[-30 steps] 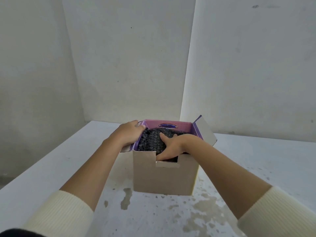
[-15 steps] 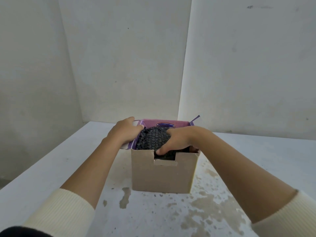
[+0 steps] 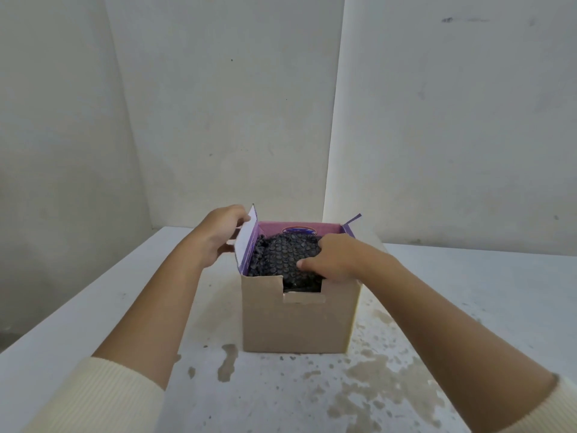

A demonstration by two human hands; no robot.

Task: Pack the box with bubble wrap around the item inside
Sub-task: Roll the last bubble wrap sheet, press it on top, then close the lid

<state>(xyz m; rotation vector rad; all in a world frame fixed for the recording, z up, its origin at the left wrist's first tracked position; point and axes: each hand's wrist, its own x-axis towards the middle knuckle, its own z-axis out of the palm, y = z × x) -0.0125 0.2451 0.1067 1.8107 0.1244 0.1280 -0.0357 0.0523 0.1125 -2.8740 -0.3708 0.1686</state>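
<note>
The box stands open on the table; dark wrap fills it to the rim, and whatever lies beneath is hidden; the left hand, at the box's 9 o'clock, grasps the flap, upright; the right hand, from 3 o'clock, lies on the wrap, thumb flat, fingers out of sight, so I cannot tell its grip.

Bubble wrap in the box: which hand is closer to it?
Right. The right hand lies cupped on top of the bubble wrap, touching it. The left hand grips the left flap of the box, beside the wrap.
</note>
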